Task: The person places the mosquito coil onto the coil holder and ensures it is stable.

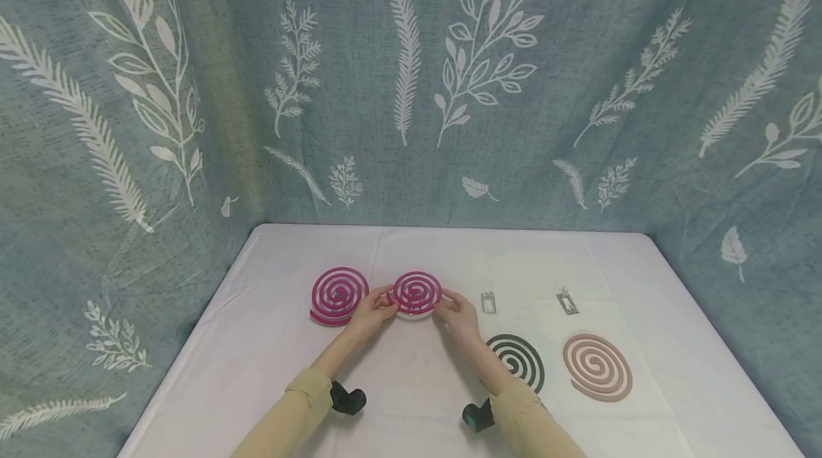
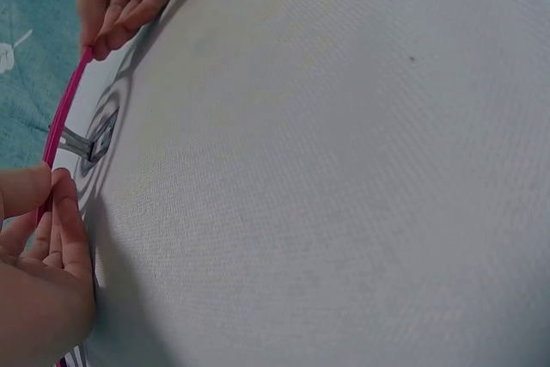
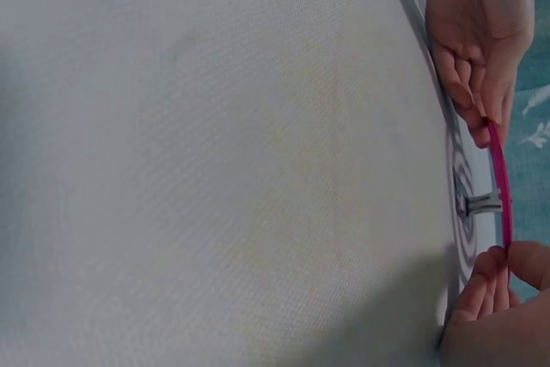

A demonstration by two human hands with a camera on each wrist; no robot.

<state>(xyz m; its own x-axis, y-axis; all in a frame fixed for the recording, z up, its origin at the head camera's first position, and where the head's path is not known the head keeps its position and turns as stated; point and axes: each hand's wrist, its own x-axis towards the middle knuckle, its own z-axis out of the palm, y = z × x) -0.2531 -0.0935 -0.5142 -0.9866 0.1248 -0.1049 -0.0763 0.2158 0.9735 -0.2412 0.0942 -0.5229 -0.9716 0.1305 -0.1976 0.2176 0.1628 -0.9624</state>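
Observation:
My left hand [image 1: 369, 313] and right hand [image 1: 459, 315] pinch opposite edges of a pink mosquito coil [image 1: 417, 292] between thumb and fingertips. The coil is held level above the table. In the left wrist view it shows edge-on as a thin pink strip, with a metal coil stand [image 2: 93, 142] beneath. The stand's raised prongs reach up to the coil's middle, also seen in the right wrist view, where the stand [image 3: 483, 204] rests on the cloth. Whether the coil is seated on the prongs I cannot tell. Left of it lies another pink coil [image 1: 340, 297], close to my left hand.
Two loose metal stands, one nearer [image 1: 489, 302] and one farther right [image 1: 568, 301], lie on the white tablecloth [image 1: 411, 401]. In front of them are a dark green coil [image 1: 538, 365], partly behind my right forearm, and a brown coil [image 1: 598, 367]. A patterned curtain [image 1: 359, 87] hangs behind.

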